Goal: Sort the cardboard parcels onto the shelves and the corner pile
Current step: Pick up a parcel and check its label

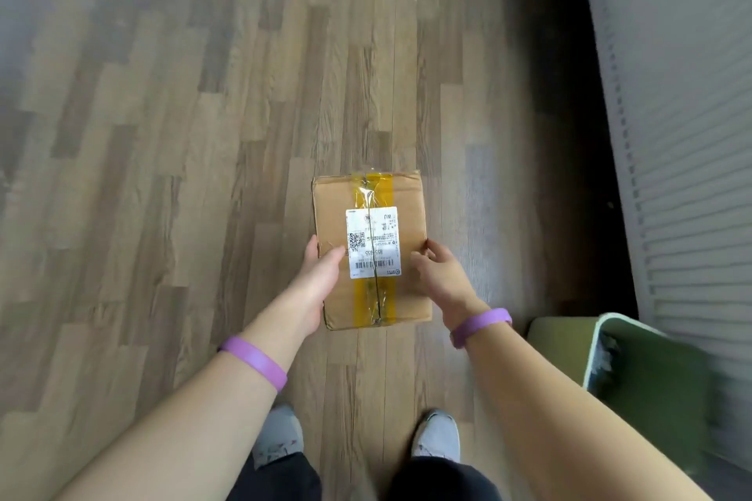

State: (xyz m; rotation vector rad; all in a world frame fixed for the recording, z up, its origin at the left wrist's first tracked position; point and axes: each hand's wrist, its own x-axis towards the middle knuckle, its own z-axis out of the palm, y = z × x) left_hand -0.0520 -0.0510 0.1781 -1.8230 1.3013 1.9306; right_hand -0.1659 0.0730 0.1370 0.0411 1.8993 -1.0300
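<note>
An indoor room, plausibly a small storeroom or parcel room: a wood-look laminate floor (pixel 162 134) in staggered planks, a grey ribbed, shutter-like panel (pixel 691 175) along the right side, a green bin (pixel 651 378) with a pale rim near it, and a taped cardboard parcel (pixel 403 216) bearing a printed shipping label.
</note>
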